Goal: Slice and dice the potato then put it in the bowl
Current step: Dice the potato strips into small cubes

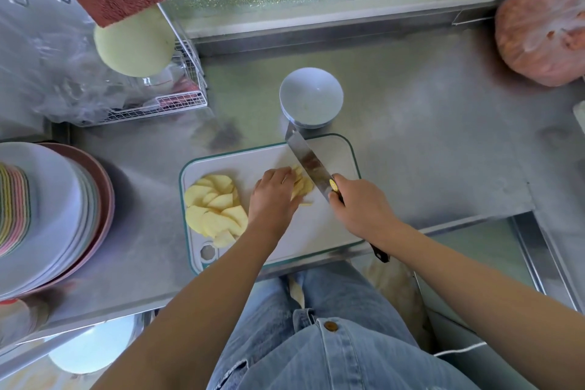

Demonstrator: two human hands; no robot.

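Note:
A white cutting board (335,152) with a green rim lies on the steel counter. A pile of pale yellow potato slices (215,206) sits on its left part. My left hand (272,199) presses down on a smaller stack of potato slices (302,184) in the board's middle, fingers bent over them. My right hand (357,209) grips the black handle of a large knife (307,158), whose blade lies against the right side of that stack. A white bowl (311,96) stands just behind the board, with nothing seen in it.
Stacked plates (53,215) stand at the left. A wire rack (164,104) with plastic bags and a pale green round thing (134,44) sits at the back left. A wrapped reddish bundle (541,28) is at the back right. The counter edge steps down at the right.

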